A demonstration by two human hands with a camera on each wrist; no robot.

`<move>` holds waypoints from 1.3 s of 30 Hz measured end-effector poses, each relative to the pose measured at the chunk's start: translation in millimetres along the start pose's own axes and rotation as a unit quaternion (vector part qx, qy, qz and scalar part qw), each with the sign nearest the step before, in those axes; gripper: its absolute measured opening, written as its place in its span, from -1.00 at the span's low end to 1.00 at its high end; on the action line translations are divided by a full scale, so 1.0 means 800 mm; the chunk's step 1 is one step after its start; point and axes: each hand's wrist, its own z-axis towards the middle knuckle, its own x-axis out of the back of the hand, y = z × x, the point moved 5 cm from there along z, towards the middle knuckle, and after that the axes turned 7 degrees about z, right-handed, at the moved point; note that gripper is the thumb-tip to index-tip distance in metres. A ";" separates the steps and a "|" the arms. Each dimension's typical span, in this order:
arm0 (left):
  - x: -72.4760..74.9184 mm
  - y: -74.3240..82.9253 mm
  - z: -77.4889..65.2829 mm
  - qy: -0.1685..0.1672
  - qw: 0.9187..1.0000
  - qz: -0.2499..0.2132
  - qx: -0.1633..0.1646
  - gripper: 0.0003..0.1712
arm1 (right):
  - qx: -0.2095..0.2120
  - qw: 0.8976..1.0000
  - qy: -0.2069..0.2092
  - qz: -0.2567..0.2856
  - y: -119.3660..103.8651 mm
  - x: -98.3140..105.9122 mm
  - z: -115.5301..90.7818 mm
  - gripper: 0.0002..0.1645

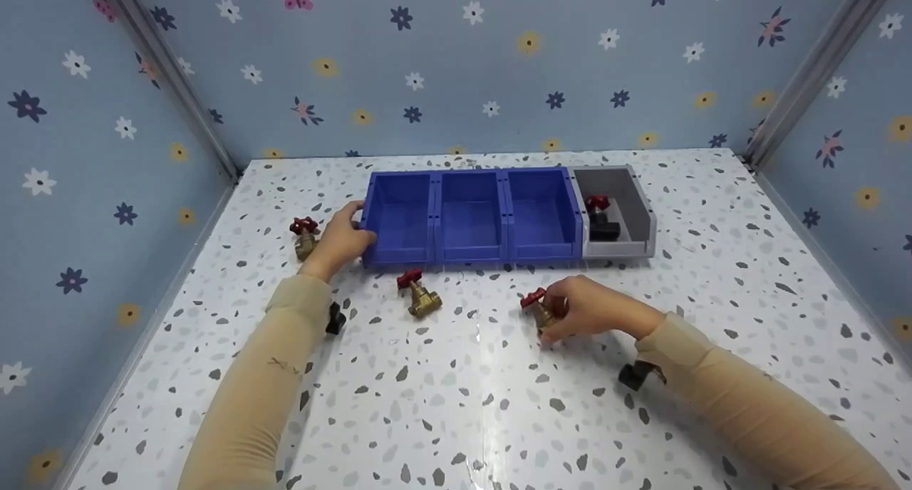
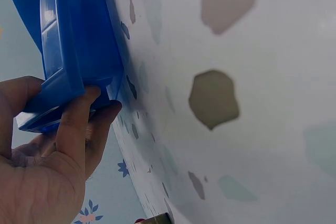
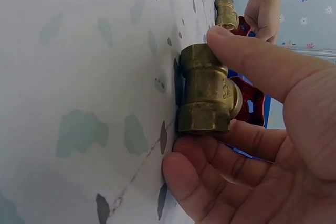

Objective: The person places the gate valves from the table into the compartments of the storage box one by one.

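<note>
In the head view my left hand (image 1: 340, 239) holds the left side of the leftmost blue bin (image 1: 400, 253). The left wrist view shows thumb and fingers on opposite sides of the blue bin's edge (image 2: 68, 85). Farther right, my right hand (image 1: 591, 308) grips a brass valve (image 1: 544, 320) with a red handwheel, low over the table in front of the bins. In the right wrist view the thumb lies at one end of the valve body (image 3: 205, 90), with fingers around the other end. Part of the handwheel is hidden behind the body there.
Three blue bins and a grey bin (image 1: 618, 249) stand in a row. A black valve with a red handwheel (image 1: 604, 229) lies in the grey one. One brass valve (image 1: 424, 302) lies before the bins, another brass valve (image 1: 306, 243) left of them. Patterned walls (image 1: 456, 63) enclose the table.
</note>
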 end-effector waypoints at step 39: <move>-0.001 0.001 -0.001 -0.009 1.000 -0.003 -0.009 -0.07 | -0.017 1.000 0.011 0.014 -0.007 -0.004 0.003 -0.62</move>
